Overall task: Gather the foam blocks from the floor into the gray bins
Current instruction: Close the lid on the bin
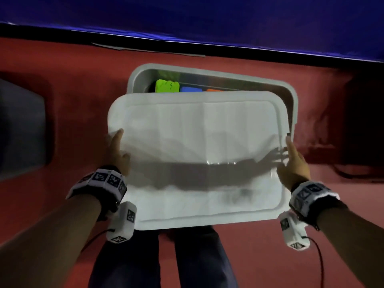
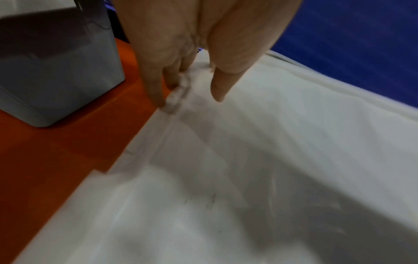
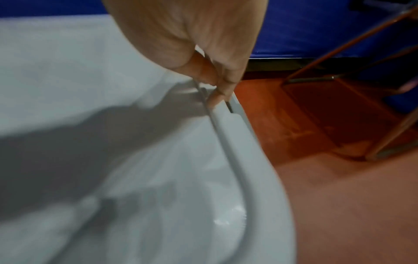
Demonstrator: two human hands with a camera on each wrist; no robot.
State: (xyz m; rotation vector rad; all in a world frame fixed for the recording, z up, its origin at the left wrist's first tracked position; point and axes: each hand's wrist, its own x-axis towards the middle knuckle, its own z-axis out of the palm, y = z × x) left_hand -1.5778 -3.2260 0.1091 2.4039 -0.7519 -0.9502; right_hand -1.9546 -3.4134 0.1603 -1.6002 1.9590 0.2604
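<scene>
A gray bin [image 1: 209, 72] stands on the red floor with a green foam block [image 1: 167, 85], a blue one [image 1: 190, 89] and an orange one [image 1: 215, 90] showing inside at its far side. A pale gray lid [image 1: 197, 154] covers most of the bin, shifted toward me and tilted. My left hand [image 1: 116, 146] grips the lid's left edge [image 2: 271, 142], thumb on top and fingers under the rim. My right hand [image 1: 293, 161] pinches the lid's right rim [image 3: 244, 160]. The rest of the bin's inside is hidden by the lid.
A second gray bin [image 1: 20, 132] stands on the floor to the left [image 2: 56, 71]. A blue wall pad [image 1: 207, 17] runs along the back. A metal frame [image 3: 339, 89] stands on the red floor to the right. My legs [image 1: 162, 258] are below the lid.
</scene>
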